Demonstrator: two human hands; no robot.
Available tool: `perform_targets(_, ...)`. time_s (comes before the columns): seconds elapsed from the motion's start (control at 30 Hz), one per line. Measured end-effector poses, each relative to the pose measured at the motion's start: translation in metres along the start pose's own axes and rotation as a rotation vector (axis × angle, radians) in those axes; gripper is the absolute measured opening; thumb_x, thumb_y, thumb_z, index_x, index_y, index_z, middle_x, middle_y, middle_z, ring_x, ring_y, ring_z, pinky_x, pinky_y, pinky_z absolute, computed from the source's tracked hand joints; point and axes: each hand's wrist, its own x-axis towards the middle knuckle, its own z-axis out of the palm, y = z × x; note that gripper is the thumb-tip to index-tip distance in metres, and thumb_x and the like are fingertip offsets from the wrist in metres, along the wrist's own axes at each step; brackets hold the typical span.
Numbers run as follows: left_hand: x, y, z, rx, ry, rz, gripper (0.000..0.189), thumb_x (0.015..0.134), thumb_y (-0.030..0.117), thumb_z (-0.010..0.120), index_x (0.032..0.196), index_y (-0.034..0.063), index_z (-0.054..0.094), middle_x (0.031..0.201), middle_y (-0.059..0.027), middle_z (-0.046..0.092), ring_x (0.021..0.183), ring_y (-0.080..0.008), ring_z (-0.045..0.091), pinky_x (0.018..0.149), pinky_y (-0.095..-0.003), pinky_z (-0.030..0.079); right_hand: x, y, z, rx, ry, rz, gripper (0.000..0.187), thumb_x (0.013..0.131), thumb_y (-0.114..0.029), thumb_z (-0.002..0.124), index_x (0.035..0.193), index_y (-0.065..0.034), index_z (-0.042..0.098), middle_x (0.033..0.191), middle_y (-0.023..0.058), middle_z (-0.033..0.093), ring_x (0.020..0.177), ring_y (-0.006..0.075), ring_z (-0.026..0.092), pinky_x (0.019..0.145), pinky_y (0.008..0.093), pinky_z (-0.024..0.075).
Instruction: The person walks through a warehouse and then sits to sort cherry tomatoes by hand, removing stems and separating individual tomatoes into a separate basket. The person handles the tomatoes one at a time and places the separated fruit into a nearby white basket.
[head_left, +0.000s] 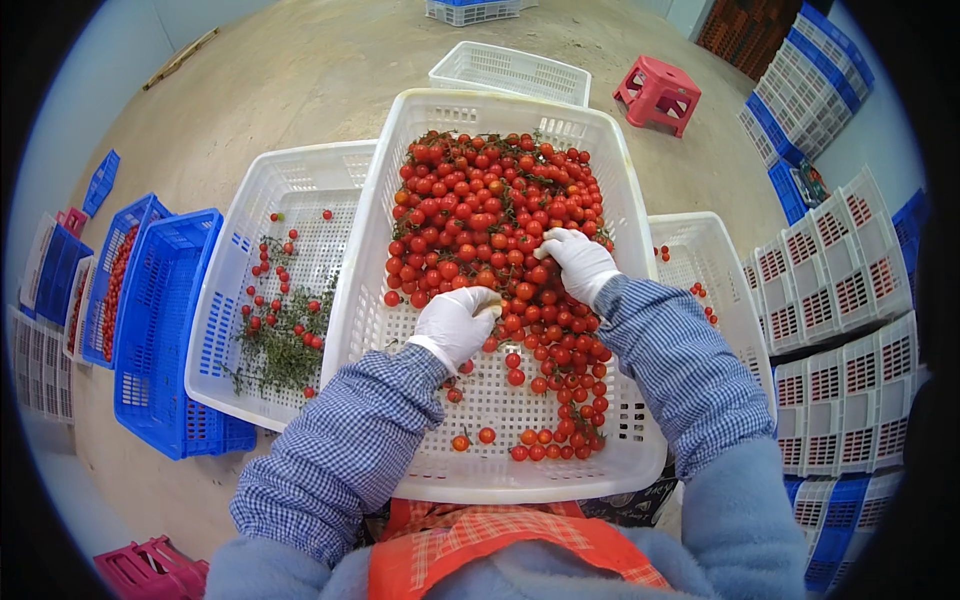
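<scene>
A large white plastic crate (360, 405) stands in front of me, its far part heaped with red cherry tomatoes (465, 202), many still on green stems. My left hand (457, 322), in a white glove, is over the near edge of the heap, thumb and fingers drawn together. Whether a stem or tomato is between them is hidden. My right hand (577, 262), also gloved, touches the heap's right side with fingers bent into it; what its fingertips hold cannot be seen. Fewer tomatoes (537, 452) lie along the near right of the crate floor.
To the left, a white crate (259, 176) holds bare green stems (289, 352) and loose tomatoes. Beside it stands a blue crate (161, 300). Another white crate (694, 247) with a few tomatoes sits partly under my right arm. Stacked crates (832, 262) line the right; a red stool (660, 90) stands beyond.
</scene>
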Motion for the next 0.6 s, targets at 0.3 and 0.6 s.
perform_targets(0.3,-0.007,0.014,0.003,-0.616,-0.223,-0.077,0.041,0.086,0.013,0.059,0.124,0.0014,0.05,0.114,-0.0047,0.058,0.103,-0.0123,0.054,0.089,-0.0277,0.044,-0.034,-0.054,-0.046,2.088,0.148,0.243,0.04,0.085,-0.001,0.051,0.125,-0.0028,0.046,0.116,0.0122,0.057,0.101,0.0252,0.059,0.084,0.0396,0.0527)
perform_targets(0.6,-0.011,0.027,0.004,-1.288,-0.118,0.109,0.052,0.085,0.004,0.055,0.134,0.0066,0.038,0.124,-0.0069,0.051,0.114,-0.0192,0.049,0.1,-0.0375,0.037,-0.052,-0.102,-0.043,2.155,0.156,0.125,0.048,0.093,-0.01,0.045,0.139,-0.0067,0.031,0.133,0.0116,0.045,0.119,0.0215,0.047,0.101,0.0381,0.0379)
